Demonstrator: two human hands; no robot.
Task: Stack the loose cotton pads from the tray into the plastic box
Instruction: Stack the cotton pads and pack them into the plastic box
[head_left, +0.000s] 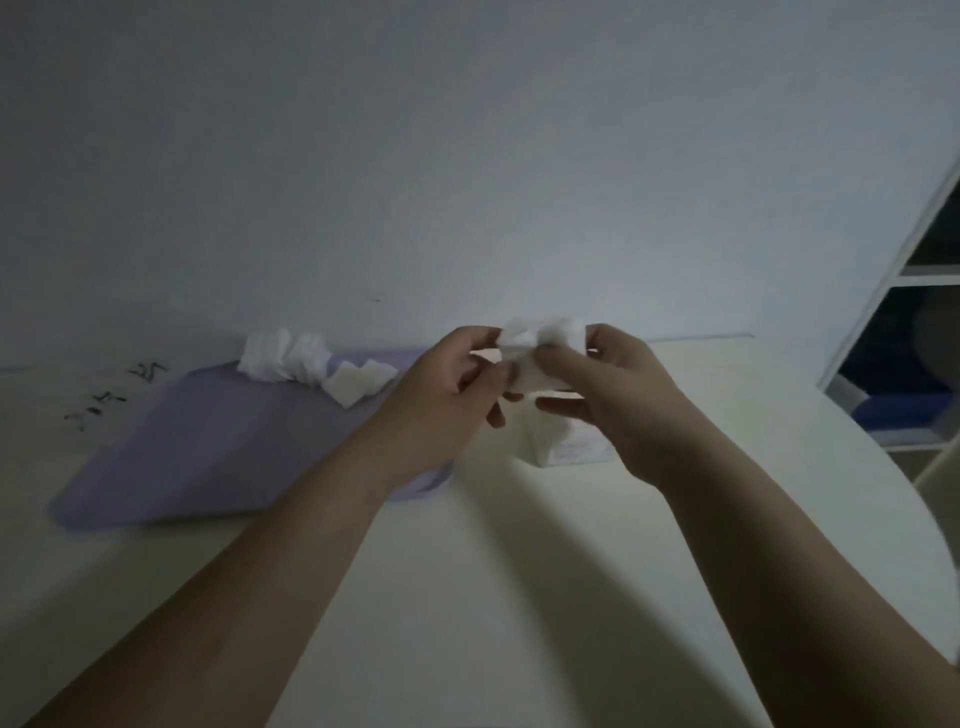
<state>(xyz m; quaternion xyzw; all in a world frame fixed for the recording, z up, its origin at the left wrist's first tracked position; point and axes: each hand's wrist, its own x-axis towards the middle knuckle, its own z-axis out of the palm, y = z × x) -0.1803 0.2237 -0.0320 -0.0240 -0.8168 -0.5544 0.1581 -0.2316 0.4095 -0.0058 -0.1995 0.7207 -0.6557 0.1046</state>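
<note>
A bunch of white cotton pads (540, 343) is held up between both hands above the table. My left hand (447, 395) pinches the bunch from the left, and my right hand (618, 400) grips it from the right. Below the hands stands the plastic box (556, 447), mostly hidden by my right hand. A lilac tray (208, 447) lies to the left. At its far edge sits a heap of loose cotton pads (291, 358), with a few flat pads (358, 382) beside it.
The white table (467, 571) runs back to a plain wall, and its edge curves away at the right. A white shelf unit (914, 312) stands at the far right. Some dark scribbles (114, 397) mark the table left of the tray.
</note>
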